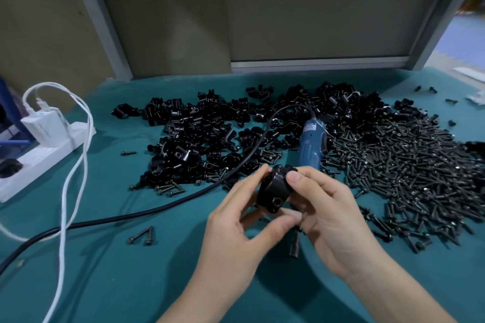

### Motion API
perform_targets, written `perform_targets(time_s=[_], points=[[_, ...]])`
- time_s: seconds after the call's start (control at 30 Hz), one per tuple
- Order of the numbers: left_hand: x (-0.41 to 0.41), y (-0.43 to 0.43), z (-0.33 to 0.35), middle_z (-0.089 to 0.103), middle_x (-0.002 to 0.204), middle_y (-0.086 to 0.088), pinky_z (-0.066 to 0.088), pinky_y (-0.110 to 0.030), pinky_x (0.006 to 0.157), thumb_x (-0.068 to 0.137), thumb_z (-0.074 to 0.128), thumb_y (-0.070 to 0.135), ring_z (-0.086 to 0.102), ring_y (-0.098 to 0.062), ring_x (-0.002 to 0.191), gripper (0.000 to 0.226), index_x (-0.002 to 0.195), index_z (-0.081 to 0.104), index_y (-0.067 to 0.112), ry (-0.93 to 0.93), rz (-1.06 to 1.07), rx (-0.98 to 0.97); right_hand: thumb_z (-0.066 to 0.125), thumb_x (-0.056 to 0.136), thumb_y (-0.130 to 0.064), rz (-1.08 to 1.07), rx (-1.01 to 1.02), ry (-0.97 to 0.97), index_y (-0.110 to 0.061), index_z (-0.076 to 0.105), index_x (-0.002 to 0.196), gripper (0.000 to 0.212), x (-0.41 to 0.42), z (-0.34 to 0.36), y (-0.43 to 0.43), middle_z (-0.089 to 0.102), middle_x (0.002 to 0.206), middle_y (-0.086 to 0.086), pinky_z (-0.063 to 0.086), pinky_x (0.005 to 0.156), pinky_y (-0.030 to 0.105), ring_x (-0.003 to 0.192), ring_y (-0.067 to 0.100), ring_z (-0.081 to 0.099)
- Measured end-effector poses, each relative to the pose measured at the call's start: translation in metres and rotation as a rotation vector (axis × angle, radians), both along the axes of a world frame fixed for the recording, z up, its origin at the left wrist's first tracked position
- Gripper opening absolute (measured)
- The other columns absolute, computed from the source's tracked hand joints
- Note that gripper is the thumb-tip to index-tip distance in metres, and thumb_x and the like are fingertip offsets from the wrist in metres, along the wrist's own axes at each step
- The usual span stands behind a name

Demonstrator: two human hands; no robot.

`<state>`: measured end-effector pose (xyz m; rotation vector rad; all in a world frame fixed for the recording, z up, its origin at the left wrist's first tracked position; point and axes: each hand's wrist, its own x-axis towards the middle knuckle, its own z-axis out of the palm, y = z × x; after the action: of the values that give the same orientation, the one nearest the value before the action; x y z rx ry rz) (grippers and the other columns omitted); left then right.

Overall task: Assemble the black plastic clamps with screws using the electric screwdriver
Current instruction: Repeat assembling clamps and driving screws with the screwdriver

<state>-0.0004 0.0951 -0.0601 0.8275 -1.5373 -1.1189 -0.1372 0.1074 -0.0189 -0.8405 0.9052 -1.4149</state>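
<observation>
A black plastic clamp point(273, 189) is held above the green table between both hands. My left hand point(236, 220) grips its left and lower side with thumb and fingers. My right hand point(328, 212) pinches its top right with the thumb, and a dark screw point(294, 242) hangs below that hand's fingers. The blue electric screwdriver point(311, 145) lies on the table just behind the clamp, its black cord point(157, 208) running off to the left. A heap of black clamp parts point(210, 134) lies behind, and a heap of black screws point(409, 165) spreads to the right.
A white power strip point(34, 165) with a white charger point(46, 124) and white cables point(68, 186) sits at the left edge. Two loose screws point(143, 235) lie on the green mat point(118, 270). A grey frame and board wall point(315, 18) close the back.
</observation>
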Motion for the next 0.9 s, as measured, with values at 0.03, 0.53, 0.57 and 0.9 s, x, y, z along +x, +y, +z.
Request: perform_targets(time_s=[0.03, 0.53, 0.57, 0.9], points=[[0.000, 0.000, -0.001, 0.061, 0.127, 0.012, 0.049, -0.021, 0.095, 0.074, 0.074, 0.040, 0.061, -0.013, 0.117, 0.063, 0.132, 0.051, 0.050, -0.037, -0.004, -0.031, 0.069, 0.068, -0.026, 0.008, 0.012, -0.012, -0.013, 0.072, 0.071, 0.014, 0.000, 0.001, 0.000, 0.069, 0.078, 0.012, 0.054, 0.054, 0.024, 0.071, 0.020, 0.069], [0.007, -0.003, 0.002, 0.063, 0.106, 0.016, 0.051, -0.024, 0.082, 0.070, 0.072, 0.063, 0.064, -0.011, 0.099, 0.057, 0.122, 0.059, 0.045, -0.127, 0.179, -0.195, 0.062, 0.076, -0.040, -0.080, -0.197, 0.443, -0.031, 0.073, 0.095, 0.023, -0.003, 0.001, 0.003, 0.060, 0.061, -0.004, 0.039, 0.045, 0.019, 0.048, 0.010, 0.048], [0.008, -0.003, 0.002, 0.063, 0.106, 0.015, 0.052, -0.026, 0.083, 0.069, 0.072, 0.064, 0.064, -0.011, 0.100, 0.056, 0.121, 0.059, 0.046, -0.114, 0.185, -0.182, 0.064, 0.074, -0.039, -0.061, -0.198, 0.433, -0.029, 0.073, 0.096, 0.026, -0.003, 0.001, 0.003, 0.063, 0.063, -0.004, 0.040, 0.046, 0.018, 0.049, 0.008, 0.050], [0.006, -0.005, 0.002, 0.061, 0.101, 0.014, 0.052, -0.032, 0.058, 0.064, 0.077, 0.063, 0.061, -0.010, 0.061, 0.053, 0.114, 0.063, 0.053, 0.019, 0.139, -0.079, 0.077, 0.062, -0.032, 0.095, -0.196, 0.251, -0.028, 0.074, 0.102, 0.041, -0.014, -0.003, -0.006, 0.066, 0.071, -0.005, 0.047, 0.060, 0.018, 0.061, 0.007, 0.054]])
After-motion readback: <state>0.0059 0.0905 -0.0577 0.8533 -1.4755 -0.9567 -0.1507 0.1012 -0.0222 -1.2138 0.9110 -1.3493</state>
